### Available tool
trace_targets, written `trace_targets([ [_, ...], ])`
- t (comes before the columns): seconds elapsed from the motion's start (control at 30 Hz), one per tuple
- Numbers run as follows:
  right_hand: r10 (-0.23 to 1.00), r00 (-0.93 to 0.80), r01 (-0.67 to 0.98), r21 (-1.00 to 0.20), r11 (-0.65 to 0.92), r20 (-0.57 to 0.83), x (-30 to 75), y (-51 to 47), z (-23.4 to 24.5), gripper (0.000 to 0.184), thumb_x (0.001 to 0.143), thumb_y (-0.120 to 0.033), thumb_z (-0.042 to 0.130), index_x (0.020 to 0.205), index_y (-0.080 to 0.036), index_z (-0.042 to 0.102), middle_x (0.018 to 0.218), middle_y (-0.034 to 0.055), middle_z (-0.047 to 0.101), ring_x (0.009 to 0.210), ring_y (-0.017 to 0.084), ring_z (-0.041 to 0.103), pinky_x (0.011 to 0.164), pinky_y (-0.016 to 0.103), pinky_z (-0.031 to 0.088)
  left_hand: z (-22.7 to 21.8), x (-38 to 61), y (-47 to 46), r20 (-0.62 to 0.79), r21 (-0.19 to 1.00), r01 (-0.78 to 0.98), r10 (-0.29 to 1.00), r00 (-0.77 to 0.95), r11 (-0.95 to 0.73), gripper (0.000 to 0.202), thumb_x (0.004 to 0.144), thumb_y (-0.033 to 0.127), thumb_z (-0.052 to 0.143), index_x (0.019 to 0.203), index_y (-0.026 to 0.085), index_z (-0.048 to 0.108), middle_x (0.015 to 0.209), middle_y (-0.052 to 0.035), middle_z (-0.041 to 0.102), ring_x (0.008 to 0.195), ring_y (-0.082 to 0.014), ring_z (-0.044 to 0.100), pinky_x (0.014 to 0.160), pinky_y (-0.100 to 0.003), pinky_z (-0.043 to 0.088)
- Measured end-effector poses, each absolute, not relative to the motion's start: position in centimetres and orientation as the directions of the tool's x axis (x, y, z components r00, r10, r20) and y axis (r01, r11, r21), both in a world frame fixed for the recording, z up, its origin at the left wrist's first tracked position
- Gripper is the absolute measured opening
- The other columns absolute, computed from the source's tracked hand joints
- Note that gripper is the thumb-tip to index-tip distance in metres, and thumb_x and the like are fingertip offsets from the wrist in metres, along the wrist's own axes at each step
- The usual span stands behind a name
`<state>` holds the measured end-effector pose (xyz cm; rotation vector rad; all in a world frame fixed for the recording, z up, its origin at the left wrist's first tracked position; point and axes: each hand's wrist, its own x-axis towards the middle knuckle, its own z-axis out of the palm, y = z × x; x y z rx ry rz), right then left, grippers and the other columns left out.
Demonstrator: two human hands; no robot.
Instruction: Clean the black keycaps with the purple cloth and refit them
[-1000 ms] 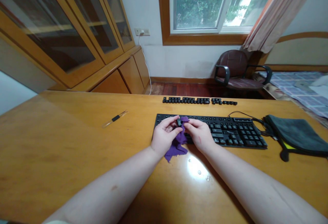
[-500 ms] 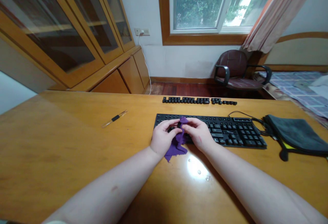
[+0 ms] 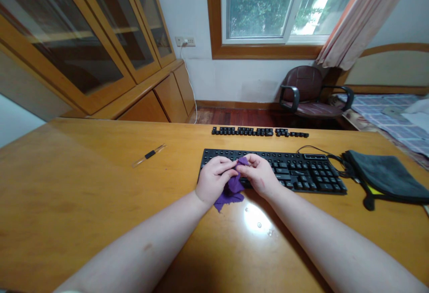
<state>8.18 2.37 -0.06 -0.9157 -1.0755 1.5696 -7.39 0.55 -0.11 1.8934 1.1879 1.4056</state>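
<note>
A purple cloth (image 3: 234,186) hangs bunched between my two hands, its ragged lower edge reaching the desk. My left hand (image 3: 216,179) pinches it from the left, thumb against fingers. From the right, my right hand (image 3: 258,174) grips its upper part with thumb and forefinger. Whether anything small is wrapped inside the cloth is hidden. Both hands are over the near left part of a black keyboard (image 3: 311,179). Along the keyboard's top row the keycaps are off, leaving bare switches.
Loose black keycaps (image 3: 246,131) stand in a row behind the keyboard. A clear tool with a black grip (image 3: 149,154) lies to the left. At right are a dark grey pouch (image 3: 385,174) and a coiled cable (image 3: 340,163). The wooden desk (image 3: 83,203) extends left.
The top of the cloth has shifted slightly right between my fingertips, and its folds have changed shape. My hands stay in nearly the same place.
</note>
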Motion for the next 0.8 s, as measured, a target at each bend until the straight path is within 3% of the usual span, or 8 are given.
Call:
trace_targets([
  [0.23,0.972,-0.228,-0.349,-0.928,-0.13,-0.05,8.01,2.43,-0.22,0.028,0.063,-0.037,0.075,0.064,-0.018,0.054,0.054,-0.0035,0.06,0.049,0.01,0.056,0.054,0.025,0.048,-0.51,-7.51,0.83,0.468,0.799,0.376,0.878,0.103,-0.47,0.026,0.079,0.02,0.06,0.101,0.029,0.069,0.087,-0.0022,0.065,0.084,-0.0149,0.059,0.08,-0.029,0.048],
  [0.47,0.986,-0.167,-0.223,-0.973,-0.06,-0.022,8.09,2.47,-0.09,0.036,0.049,-0.032,0.082,0.064,-0.019,0.052,0.058,-0.0043,0.06,0.051,0.01,0.053,0.05,0.022,0.043,-0.09,-7.26,0.59,0.496,0.772,0.393,0.86,0.121,-0.5,0.021,0.077,0.022,0.062,0.095,0.027,0.071,0.084,-0.0023,0.065,0.082,-0.015,0.059,0.079,-0.029,0.049],
  [0.57,0.983,-0.181,-0.198,-0.979,-0.055,-0.019,8.22,2.51,0.12,0.033,0.053,-0.035,0.08,0.062,-0.019,0.053,0.055,-0.0033,0.06,0.051,0.011,0.054,0.052,0.024,0.045,-0.03,-7.27,0.59,0.508,0.755,0.405,0.851,0.134,-0.515,0.02,0.078,0.022,0.062,0.095,0.027,0.071,0.083,-0.0023,0.065,0.081,-0.0149,0.059,0.078,-0.029,0.05],
  [0.67,0.98,-0.197,-0.235,-0.97,-0.061,-0.014,8.14,2.49,0.21,0.03,0.06,-0.039,0.076,0.062,-0.018,0.054,0.054,-0.0019,0.06,0.051,0.012,0.056,0.055,0.027,0.048,-0.14,-7.37,0.63,0.524,0.734,0.422,0.839,0.145,-0.532,0.025,0.081,0.021,0.058,0.102,0.027,0.068,0.087,-0.0029,0.065,0.084,-0.0151,0.059,0.08,-0.029,0.049],
  [0.8,0.989,-0.147,-0.323,-0.943,-0.081,-0.035,7.93,2.46,0.17,0.033,0.057,-0.038,0.078,0.061,-0.019,0.052,0.056,-0.0043,0.057,0.049,0.01,0.053,0.053,0.025,0.049,0.03,-7.36,0.49,0.554,0.695,0.44,0.813,0.178,-0.569,0.029,0.084,0.02,0.053,0.109,0.027,0.065,0.097,-0.005,0.064,0.093,-0.0159,0.058,0.086,-0.031,0.047],
])
